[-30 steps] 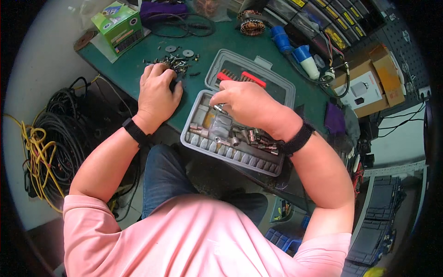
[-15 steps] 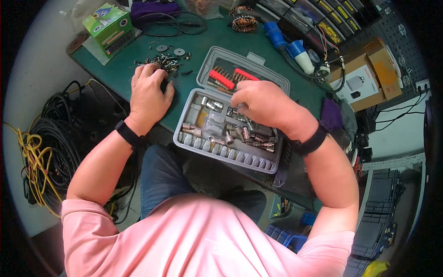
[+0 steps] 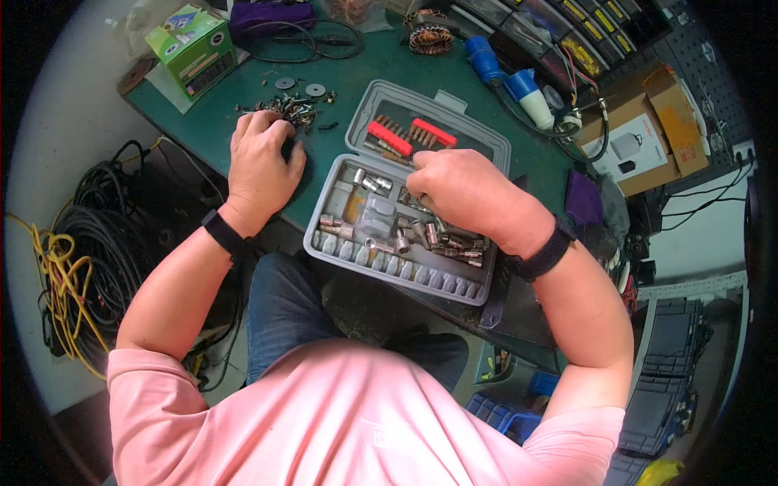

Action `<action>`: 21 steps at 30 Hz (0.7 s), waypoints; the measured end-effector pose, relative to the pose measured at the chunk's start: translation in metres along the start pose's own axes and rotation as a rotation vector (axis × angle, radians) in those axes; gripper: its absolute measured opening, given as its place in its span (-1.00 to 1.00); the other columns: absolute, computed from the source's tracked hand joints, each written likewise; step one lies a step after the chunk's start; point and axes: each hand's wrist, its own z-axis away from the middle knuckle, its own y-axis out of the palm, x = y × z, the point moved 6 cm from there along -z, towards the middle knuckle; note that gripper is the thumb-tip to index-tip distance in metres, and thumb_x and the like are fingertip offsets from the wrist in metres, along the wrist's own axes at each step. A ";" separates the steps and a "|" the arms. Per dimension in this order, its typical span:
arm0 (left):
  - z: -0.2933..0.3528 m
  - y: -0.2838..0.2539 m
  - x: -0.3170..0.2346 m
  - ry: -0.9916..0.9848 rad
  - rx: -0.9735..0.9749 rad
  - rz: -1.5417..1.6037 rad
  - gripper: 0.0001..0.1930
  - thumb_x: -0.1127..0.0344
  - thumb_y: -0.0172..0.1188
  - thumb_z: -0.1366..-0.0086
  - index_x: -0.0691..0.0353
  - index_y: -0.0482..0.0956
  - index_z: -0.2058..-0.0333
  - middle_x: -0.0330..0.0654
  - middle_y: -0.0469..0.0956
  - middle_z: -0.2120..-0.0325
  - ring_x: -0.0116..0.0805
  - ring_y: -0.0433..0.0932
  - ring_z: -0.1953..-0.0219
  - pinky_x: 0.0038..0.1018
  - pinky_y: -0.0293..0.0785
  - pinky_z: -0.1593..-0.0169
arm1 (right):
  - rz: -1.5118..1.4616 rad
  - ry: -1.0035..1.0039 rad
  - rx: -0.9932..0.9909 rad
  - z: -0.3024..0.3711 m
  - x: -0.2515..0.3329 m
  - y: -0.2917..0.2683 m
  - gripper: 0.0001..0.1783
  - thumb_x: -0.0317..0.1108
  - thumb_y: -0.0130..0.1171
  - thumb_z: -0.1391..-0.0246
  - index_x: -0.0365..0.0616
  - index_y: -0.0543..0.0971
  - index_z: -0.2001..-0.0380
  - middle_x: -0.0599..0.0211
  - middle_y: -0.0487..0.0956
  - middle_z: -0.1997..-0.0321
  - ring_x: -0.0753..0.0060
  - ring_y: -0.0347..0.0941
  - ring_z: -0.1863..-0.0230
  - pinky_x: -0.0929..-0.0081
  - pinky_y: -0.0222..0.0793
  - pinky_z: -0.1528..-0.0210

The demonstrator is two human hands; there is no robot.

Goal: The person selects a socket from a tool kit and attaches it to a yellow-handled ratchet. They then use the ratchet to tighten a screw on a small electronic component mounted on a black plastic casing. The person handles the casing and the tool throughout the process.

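Note:
A grey plastic socket case (image 3: 318, 235) lies open across the near edge of the green workbench. Chrome sockets (image 3: 378, 185) sit loosely in its near half, and two red bit holders (image 3: 391, 138) lie in the lid half. Over the case's right side is my right hand (image 3: 466, 185), its fingers pinched together above the sockets; whatever they hold is hidden. My left hand (image 3: 263, 158) rests on the bench left of the case, fingers bent and thumb apart, with nothing visible in it. Its fingertips are beside a pile of small screws (image 3: 293, 109).
Two flat washers (image 3: 315, 91) lie by the screws. A green box (image 3: 190, 53) stands far left. Blue plugs with cable (image 3: 519, 85), parts drawers (image 3: 559, 24) and a cardboard box (image 3: 656, 134) line the back right. Coiled cables (image 3: 101, 219) hang left of the bench.
My right hand has shifted slightly toward me, uncovering more of the right red bit holder. My left hand stays in place beside the screws.

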 end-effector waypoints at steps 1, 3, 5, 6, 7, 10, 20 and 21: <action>0.000 0.000 0.000 0.000 -0.001 0.001 -0.81 0.41 0.27 -0.04 0.29 0.56 0.34 -0.02 0.51 0.21 0.03 0.42 0.04 -0.21 0.37 -0.07 | 0.016 -0.007 0.005 -0.001 0.001 0.000 -0.87 -0.46 0.12 0.09 -0.12 0.66 0.52 0.11 0.59 0.43 0.04 0.61 0.30 0.17 0.55 0.24; 0.001 0.000 0.001 -0.003 -0.001 0.002 -0.81 0.41 0.27 -0.03 0.29 0.56 0.34 -0.02 0.51 0.21 0.03 0.42 0.04 -0.21 0.37 -0.07 | 0.047 -0.022 0.014 -0.002 0.002 0.001 -0.87 -0.46 0.13 0.09 -0.13 0.67 0.54 0.12 0.59 0.44 0.05 0.61 0.31 0.17 0.56 0.25; 0.001 0.000 0.001 -0.006 0.001 0.008 -0.81 0.41 0.26 -0.03 0.29 0.56 0.33 -0.02 0.51 0.21 0.03 0.42 0.04 -0.21 0.37 -0.07 | 0.089 -0.040 0.036 -0.001 0.005 0.002 -0.87 -0.46 0.13 0.09 -0.12 0.67 0.54 0.13 0.60 0.45 0.07 0.62 0.31 0.18 0.56 0.25; 0.001 0.000 0.001 -0.006 0.002 0.009 -0.81 0.41 0.26 -0.03 0.29 0.56 0.33 -0.02 0.51 0.20 0.03 0.42 0.04 -0.21 0.37 -0.07 | 0.109 -0.050 0.048 -0.001 0.006 0.003 -0.87 -0.45 0.13 0.09 -0.12 0.67 0.55 0.14 0.60 0.45 0.08 0.62 0.31 0.18 0.56 0.25; 0.001 0.001 0.001 -0.005 0.002 0.009 -0.81 0.41 0.26 -0.03 0.29 0.56 0.33 -0.02 0.51 0.20 0.03 0.41 0.04 -0.21 0.37 -0.07 | 0.117 -0.061 0.042 0.000 0.008 0.002 -0.87 -0.45 0.13 0.09 -0.12 0.67 0.55 0.15 0.60 0.45 0.08 0.62 0.32 0.18 0.56 0.25; 0.000 0.000 0.001 -0.004 0.007 0.010 -0.81 0.41 0.26 -0.03 0.30 0.56 0.33 -0.02 0.51 0.20 0.03 0.42 0.04 -0.22 0.37 -0.07 | 0.124 -0.077 0.037 0.001 0.009 0.003 -0.87 -0.44 0.13 0.08 -0.12 0.67 0.54 0.16 0.60 0.45 0.09 0.62 0.32 0.19 0.56 0.25; 0.001 -0.001 0.001 0.003 -0.014 0.012 -0.82 0.42 0.25 -0.04 0.30 0.56 0.34 0.00 0.51 0.21 0.04 0.43 0.05 -0.22 0.37 -0.07 | 0.016 0.004 0.045 0.006 -0.003 0.004 -0.89 -0.49 0.08 0.04 -0.17 0.61 0.48 0.12 0.58 0.39 0.03 0.60 0.27 0.17 0.54 0.21; 0.001 -0.001 0.001 0.004 -0.013 0.011 -0.82 0.42 0.25 -0.04 0.30 0.56 0.34 0.00 0.51 0.22 0.04 0.43 0.05 -0.22 0.38 -0.07 | 0.005 0.018 0.060 0.007 -0.005 0.006 -0.89 -0.49 0.08 0.03 -0.17 0.60 0.48 0.12 0.58 0.38 0.02 0.59 0.26 0.16 0.54 0.21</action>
